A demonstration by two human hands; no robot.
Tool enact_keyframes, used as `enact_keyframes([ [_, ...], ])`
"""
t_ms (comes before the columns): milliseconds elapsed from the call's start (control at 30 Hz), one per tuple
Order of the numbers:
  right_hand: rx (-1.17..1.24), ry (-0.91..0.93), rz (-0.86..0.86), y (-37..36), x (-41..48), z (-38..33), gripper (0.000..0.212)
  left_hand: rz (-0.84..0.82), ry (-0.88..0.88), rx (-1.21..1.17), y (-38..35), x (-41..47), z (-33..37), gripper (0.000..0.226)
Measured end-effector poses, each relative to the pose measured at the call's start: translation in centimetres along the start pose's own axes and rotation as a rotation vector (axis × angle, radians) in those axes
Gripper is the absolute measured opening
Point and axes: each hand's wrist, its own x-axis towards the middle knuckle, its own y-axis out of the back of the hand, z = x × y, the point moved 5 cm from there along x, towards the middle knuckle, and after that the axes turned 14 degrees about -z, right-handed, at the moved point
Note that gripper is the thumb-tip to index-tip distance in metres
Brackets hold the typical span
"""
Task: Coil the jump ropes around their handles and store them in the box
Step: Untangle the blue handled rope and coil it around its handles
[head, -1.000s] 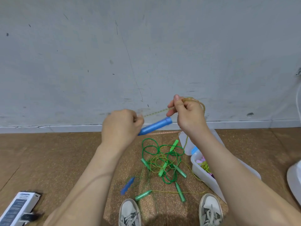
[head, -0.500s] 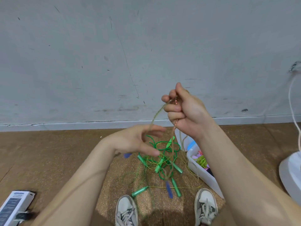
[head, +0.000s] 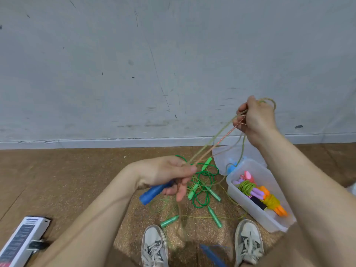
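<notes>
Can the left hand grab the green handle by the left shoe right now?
Probably not yet. The left hand is full: it grips the blue handle and pinches the rope. The green handle lies uncovered on the floor, well below that hand.

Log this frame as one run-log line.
stage: coiling | left grip: holds blue handle, pinches rope | right grip: holds rope raised | green ropes: loose on floor | box: holds coiled ropes

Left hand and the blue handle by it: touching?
Touching. Head view: the left hand grips the blue handle, fingers curled round its upper end; the lower end sticks out.
</notes>
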Motion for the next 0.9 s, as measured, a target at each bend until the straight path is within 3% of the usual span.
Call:
enact_keyframes([
  [100, -0.215, -0.320, -0.198, -0.8, -0.8, 3.4, 0.064, 0.152, -0.231, -0.225, 0.8, -0.9, 1.8, 0.039],
  [200, -0.345, -0.618, -0.684, -4.4, -3.8, 7.6, 0.103, 0.361, -0.525, -0.663, 2.6, -1.4, 3.4, 0.038],
  [267, -0.225, -0.684, -1.017, -7.5, -6.6, 8.9, 0.109, 0.420, -0.640, -0.863, 3.9, -1.5, 3.8, 0.040],
  [333, -0.140, -0.650, -1.212, -9.5, -9.0, 9.1, 0.093, 0.467, -0.678, -0.948, 4.7, -1.7, 3.9, 0.040],
  [433, -0.295, -0.497, -1.407, -10.0, -11.2, 9.1, 0.031, 0.582, -0.793, -1.023, 6.4, -3.0, 3.7, 0.039],
  [500, -0.432, -0.465, -1.435, -9.3, -11.4, 9.6, 0.015, 0.673, -0.929, -1.096, 8.4, -5.2, 3.1, 0.039],
  [633, -0.670, -0.457, -1.386, -7.2, -10.1, 10.3, 0.021, 0.805, -1.153, -1.164, 11.6, -10.8, 0.2, 0.022],
  [733, -0.850, -0.509, -1.321, -5.1, -9.1, 10.2, 0.026, 0.869, -1.192, -1.167, 12.2, -12.5, -1.4, 0.015],
  [833, -0.853, -0.643, -1.200, -3.2, -8.5, 9.9, 0.029, 1.020, -1.022, -1.174, 12.6, -12.4, -2.8, 0.015],
  [900, -0.753, -0.694, -1.093, -3.2, -8.4, 9.6, 0.033, 1.228, -0.662, -0.992, 12.8, -11.9, -4.1, 0.023],
])
